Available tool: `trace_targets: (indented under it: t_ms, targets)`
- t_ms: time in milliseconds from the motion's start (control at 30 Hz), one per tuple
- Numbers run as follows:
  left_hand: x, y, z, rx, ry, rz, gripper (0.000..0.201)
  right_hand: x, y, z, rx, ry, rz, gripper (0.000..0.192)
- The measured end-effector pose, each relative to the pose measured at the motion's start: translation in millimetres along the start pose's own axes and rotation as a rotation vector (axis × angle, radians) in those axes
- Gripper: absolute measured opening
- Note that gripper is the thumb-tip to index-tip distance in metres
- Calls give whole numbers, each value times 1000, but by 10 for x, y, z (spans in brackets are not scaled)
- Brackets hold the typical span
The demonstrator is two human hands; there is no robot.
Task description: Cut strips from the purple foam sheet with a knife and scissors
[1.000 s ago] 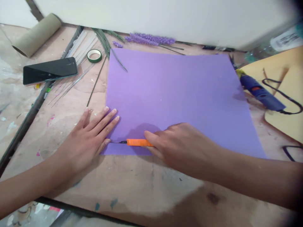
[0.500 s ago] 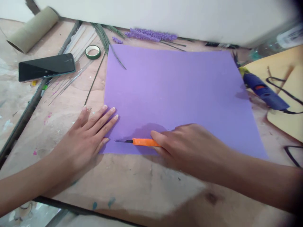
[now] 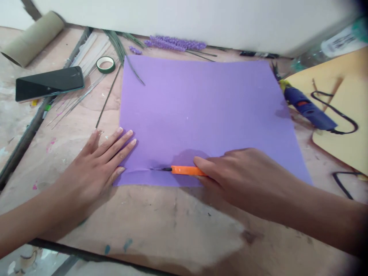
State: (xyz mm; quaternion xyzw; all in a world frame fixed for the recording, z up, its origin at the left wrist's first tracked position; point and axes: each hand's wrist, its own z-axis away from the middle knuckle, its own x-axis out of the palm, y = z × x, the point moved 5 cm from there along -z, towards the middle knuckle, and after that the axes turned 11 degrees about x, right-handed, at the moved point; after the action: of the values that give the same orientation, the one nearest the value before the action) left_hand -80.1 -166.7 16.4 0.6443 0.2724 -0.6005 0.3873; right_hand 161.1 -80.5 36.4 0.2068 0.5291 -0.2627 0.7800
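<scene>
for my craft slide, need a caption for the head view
Left hand flat on purple sheet, right hand holding orange knife.

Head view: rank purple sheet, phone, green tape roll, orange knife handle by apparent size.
1. purple sheet
2. phone
3. orange knife handle, partly hidden by the right hand; its rank against the green tape roll is unsure.
</scene>
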Motion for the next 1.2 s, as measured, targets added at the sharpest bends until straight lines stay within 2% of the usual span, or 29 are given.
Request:
trace_targets:
  t_ms: [167,267,433,567,667,800,933,1200]
  targets:
    - [-87,74,0,18,-7,-26,55,16,134,113,2,51,0,25]
    - [-102,65,11,2,-38,4,55,16,168,122,2,57,24,24]
    - [-126,43,-121,79,46,-81,48,38,169,76,26,-17,65,21]
    - [-87,183,-355,190,57,-30,62,-7,133,80,15,-13,82,18]
    - [-7,226,-435,219,40,9,71,-87,123,111,13,5,84,17]
    - [84,132,-329,221,8,21,77,-212,141,137,49,7,20,26]
    - [68,38,-182,254,-6,30,80,-275,86,99,55,42,-25,28]
    - [48,-30,-176,315,-11,44,77,-212,-198,-73,39,-85,-65,22]
